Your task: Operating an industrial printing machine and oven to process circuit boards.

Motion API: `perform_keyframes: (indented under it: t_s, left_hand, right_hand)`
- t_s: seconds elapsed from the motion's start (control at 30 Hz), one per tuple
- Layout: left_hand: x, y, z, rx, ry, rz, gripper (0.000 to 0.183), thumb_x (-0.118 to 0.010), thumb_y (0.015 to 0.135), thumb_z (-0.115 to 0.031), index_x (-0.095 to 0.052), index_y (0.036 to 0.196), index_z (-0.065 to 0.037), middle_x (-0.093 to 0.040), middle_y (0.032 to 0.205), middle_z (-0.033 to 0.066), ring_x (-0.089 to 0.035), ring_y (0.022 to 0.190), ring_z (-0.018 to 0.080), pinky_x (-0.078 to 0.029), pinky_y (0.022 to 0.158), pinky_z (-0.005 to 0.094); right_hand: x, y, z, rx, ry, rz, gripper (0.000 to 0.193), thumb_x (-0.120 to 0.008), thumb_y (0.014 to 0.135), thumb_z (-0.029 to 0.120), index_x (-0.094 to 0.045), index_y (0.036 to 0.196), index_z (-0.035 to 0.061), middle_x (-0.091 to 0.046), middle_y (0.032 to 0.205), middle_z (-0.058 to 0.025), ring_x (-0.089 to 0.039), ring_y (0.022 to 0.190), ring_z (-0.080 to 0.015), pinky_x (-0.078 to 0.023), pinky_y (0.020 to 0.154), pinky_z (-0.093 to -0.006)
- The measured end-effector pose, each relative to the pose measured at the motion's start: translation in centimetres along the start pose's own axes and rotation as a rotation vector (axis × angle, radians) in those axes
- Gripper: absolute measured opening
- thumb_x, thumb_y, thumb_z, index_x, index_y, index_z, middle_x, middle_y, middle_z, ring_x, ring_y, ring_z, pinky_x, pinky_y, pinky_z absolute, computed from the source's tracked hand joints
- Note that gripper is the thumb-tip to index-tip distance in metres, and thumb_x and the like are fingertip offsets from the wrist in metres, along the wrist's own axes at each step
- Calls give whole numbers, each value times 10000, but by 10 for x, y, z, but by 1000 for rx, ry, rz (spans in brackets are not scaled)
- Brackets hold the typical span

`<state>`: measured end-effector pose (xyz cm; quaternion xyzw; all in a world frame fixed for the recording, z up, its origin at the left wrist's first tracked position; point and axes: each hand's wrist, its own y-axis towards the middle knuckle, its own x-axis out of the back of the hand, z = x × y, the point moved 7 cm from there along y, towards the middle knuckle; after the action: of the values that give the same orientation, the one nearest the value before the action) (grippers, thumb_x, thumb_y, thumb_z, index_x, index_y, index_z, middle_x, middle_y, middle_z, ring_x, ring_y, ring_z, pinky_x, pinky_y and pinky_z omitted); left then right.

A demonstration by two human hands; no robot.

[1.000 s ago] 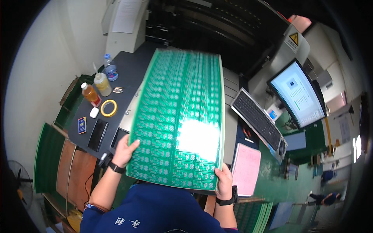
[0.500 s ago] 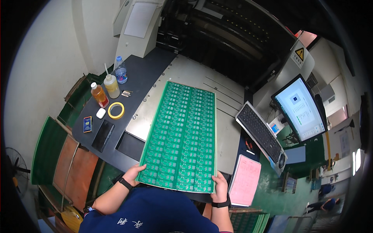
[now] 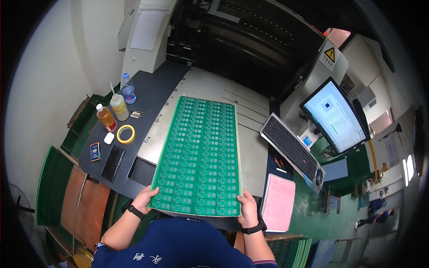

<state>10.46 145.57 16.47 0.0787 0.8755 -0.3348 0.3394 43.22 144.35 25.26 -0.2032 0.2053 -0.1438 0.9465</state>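
A large green circuit board panel [image 3: 199, 156], covered in rows of small repeated patterns, lies over the pale metal bed of a machine. My left hand [image 3: 145, 199] grips its near left corner, thumb on top and fingers beneath. At the near right corner my right hand [image 3: 247, 209] holds the panel's edge the same way. Beyond the far edge of the panel, the metal bed [image 3: 210, 82] runs under the dark machine [image 3: 232, 44].
On the dark left side table [image 3: 152, 89] stand several bottles, with yellow tape [image 3: 126, 134], a phone [image 3: 113, 163] and a small blue box [image 3: 95, 152]. Right are a keyboard [image 3: 290, 138], a mouse [image 3: 319, 177], a monitor [image 3: 336, 117] and pink paper [image 3: 279, 203]. Two people show far right.
The view has shifted slightly, so most things sit further left in the picture. Both hands keep their hold on the panel's near corners.
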Motion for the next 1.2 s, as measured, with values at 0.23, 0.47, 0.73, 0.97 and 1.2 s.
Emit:
perform_keyframes:
  t_s: [0.23,0.47,0.73,0.97,1.2]
  left_hand:
    - [36,31,-23,-91,-161,18,332,-453,920,-283,-518,1090,-4,-591,1017,122,-584,919,204,-483,797,334]
    - [-36,49,-138,-1094,882,-507,276,-631,789,-173,-559,1005,-16,-600,890,64,-589,824,186,-437,824,312]
    - [-191,19,-234,-1277,440,89,228,-612,830,-186,-560,939,6,-610,856,49,-573,780,129,-455,725,259]
    - [-147,93,-198,-560,231,-123,271,-631,824,-246,-578,939,-5,-608,836,55,-575,753,134,-463,687,264]
    - [-32,139,-136,-479,454,-298,393,-546,846,-201,-474,1157,28,-576,1024,95,-543,913,198,-438,812,318]
  right_hand:
    - [-30,-31,48,55,186,248,510,-470,752,-11,-368,1246,-89,-535,1140,-197,-555,1012,-263,-432,891,-332]
    - [-38,-86,145,303,207,370,588,-499,824,232,-317,1286,-84,-465,1238,-181,-457,1142,-260,-355,965,-352]
    - [-14,-82,144,898,-644,-68,652,-619,778,128,-294,1330,11,-417,1290,-152,-422,1180,-255,-382,924,-363]
    - [67,-30,-38,154,-169,-85,304,-525,894,188,-532,1084,-49,-595,995,-77,-545,887,-132,-438,795,-276]
    - [36,-18,-7,247,-115,-101,300,-526,891,262,-571,880,-34,-619,806,-69,-571,675,-110,-463,630,-243]
